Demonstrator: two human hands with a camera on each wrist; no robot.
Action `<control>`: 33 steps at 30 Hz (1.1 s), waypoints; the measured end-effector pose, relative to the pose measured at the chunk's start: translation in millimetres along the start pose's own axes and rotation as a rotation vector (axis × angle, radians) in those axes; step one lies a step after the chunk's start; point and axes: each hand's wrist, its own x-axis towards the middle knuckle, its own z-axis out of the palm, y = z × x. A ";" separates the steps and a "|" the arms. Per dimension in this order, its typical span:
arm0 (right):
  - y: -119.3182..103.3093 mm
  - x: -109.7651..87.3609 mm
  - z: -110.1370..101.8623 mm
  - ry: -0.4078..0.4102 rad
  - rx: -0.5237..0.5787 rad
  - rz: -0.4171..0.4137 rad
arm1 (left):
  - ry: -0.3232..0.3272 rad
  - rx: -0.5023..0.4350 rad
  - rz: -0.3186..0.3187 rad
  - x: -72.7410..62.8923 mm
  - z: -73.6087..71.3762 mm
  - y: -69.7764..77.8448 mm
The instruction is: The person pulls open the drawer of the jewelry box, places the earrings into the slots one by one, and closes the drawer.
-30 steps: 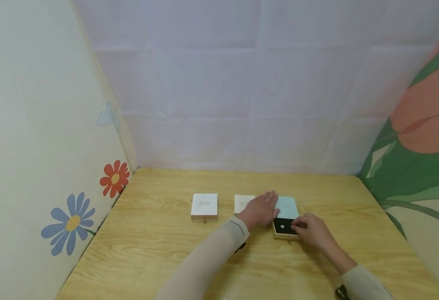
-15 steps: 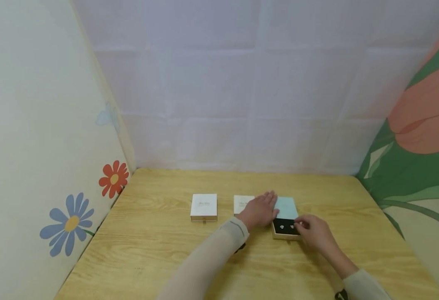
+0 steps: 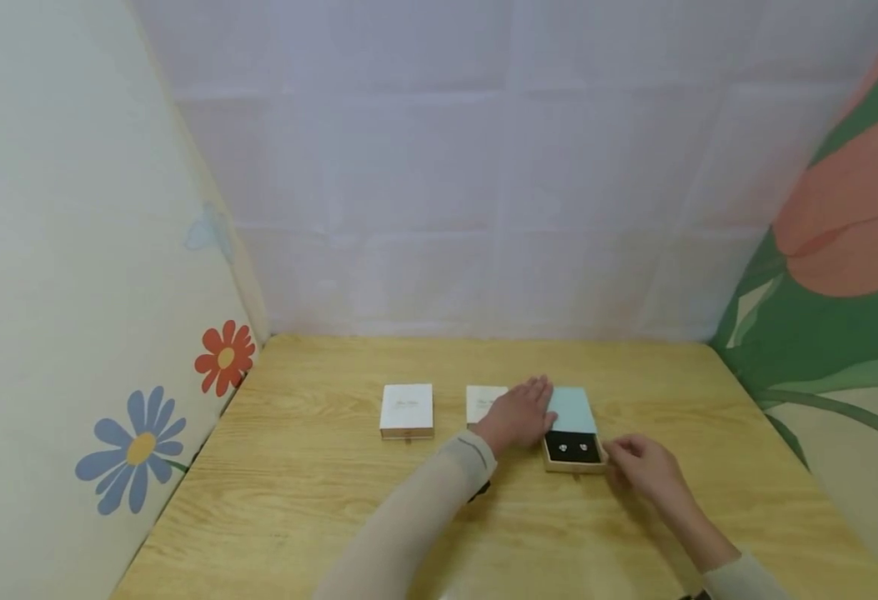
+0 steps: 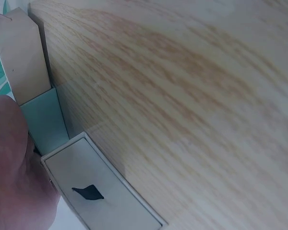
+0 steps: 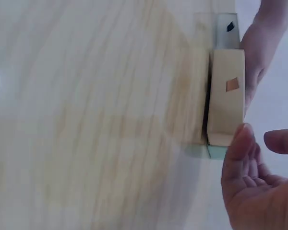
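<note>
A mint-green drawer box (image 3: 571,410) lies at the right of the group, its cream drawer (image 3: 575,468) pulled out towards the near side. On the black pad in the drawer sit two small shiny studs, like earrings (image 3: 584,447). My left hand (image 3: 519,414), fingers extended, rests over the mint box's left edge and partly hides the cream box (image 3: 486,403) beside it. My right hand (image 3: 649,468) is at the drawer's right edge; in the right wrist view its thumb and forefinger (image 5: 241,143) stand apart with nothing between them, a fingertip by the drawer's corner.
A white drawer box (image 3: 407,408) with a small pull tab stands further left on the wooden table (image 3: 318,500). A white cloth backdrop (image 3: 408,167) hangs behind. Flower-printed panels (image 3: 851,225) border both sides.
My right hand has withdrawn from the right stud to the drawer's right edge, leaving both studs in plain sight on the pad. The left hand stays put.
</note>
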 end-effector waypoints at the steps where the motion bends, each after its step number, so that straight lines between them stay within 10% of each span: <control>1: -0.6 -1.3 -0.1 -0.020 0.052 0.033 | -0.003 -0.009 0.000 -0.2 -0.5 -0.1; 9: 1.2 -10.4 5.8 -0.150 0.309 0.163 | -0.013 0.025 -0.001 -3.2 -2.8 1.1; 33: 4.2 -13.9 35.6 -0.271 0.530 0.210 | -0.008 -0.005 -0.006 1.7 0.9 0.1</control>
